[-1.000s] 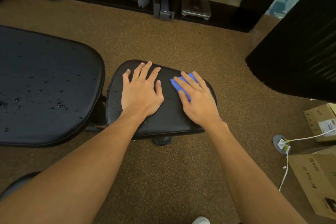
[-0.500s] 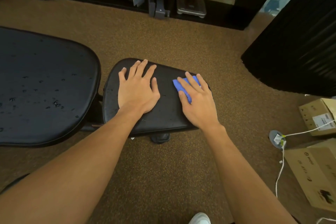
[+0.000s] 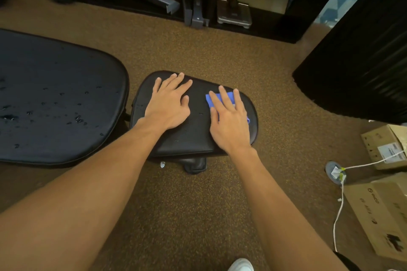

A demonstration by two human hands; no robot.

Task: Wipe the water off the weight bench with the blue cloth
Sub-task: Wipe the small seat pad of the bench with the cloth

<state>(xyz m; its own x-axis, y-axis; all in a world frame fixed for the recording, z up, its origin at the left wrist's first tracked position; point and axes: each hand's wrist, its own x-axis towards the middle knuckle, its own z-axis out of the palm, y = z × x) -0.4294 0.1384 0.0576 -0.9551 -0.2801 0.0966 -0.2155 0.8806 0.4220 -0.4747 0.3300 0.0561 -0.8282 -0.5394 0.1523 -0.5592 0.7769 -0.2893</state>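
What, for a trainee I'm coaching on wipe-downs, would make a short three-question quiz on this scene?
1. True or false: the right hand presses the blue cloth flat on the small seat pad.
2. Where do most water drops show? A) the large back pad; B) the carpet; C) the cardboard boxes.
3. Fill in: the left hand lies ___ on the small seat pad, holding nothing.

Key: 1 true; 2 A; 3 flat.
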